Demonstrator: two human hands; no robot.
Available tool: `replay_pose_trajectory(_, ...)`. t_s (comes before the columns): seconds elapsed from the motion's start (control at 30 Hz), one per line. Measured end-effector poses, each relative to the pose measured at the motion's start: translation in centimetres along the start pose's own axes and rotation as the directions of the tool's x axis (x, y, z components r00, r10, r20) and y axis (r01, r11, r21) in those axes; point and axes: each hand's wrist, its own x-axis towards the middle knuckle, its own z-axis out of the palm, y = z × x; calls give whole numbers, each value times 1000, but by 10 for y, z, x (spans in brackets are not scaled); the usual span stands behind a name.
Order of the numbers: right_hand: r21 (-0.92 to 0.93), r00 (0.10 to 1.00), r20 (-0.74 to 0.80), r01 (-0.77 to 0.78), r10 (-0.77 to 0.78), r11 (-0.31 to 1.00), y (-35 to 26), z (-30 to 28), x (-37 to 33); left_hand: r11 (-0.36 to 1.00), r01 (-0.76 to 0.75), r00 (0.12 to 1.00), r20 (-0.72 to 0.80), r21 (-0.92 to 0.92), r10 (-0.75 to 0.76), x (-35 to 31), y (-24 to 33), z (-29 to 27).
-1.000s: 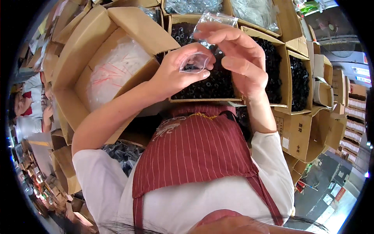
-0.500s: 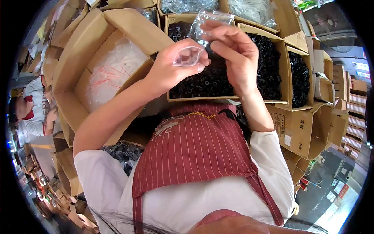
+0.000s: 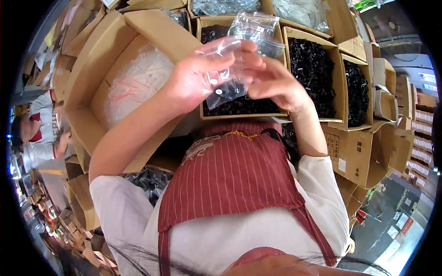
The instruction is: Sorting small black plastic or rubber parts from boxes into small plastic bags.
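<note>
Fingers of the left hand grip a clear bag holding black parts, its long axis running roughly away from the person, filled end pointing back toward the apron. At its right side, the right hand has blurred fingers, grip unclear. Beneath them: a carton of black pieces; beyond, more bags.

Dark print on brown carton; yellow lettering on striped apron.

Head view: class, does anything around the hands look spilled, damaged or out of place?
Nothing nearby looks spilled or damaged. Slightly odd: loose clear bags appear to lie across the black parts in the middle cardboard box, partly covering them.
</note>
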Motion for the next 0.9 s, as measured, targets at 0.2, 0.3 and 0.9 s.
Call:
replay_pose_trajectory(0.2, 150, 986, 147, -107, 84, 983, -2, 15, -11, 986, -42, 998, -56, -162, 33, -1, 10, -2)
replay_pose_trajectory(0.3, 131, 988, 139, -84, 66, 988, -1, 20, -16, 979, -66, 996, -76, -194, 52, 2, 13, -4)
replay_pose_trajectory(0.9, 18, 992, 10, -126, 126, 992, -1, 29, -8, 986, -17, 997, -83, -163, 3, 0, 9, 2)
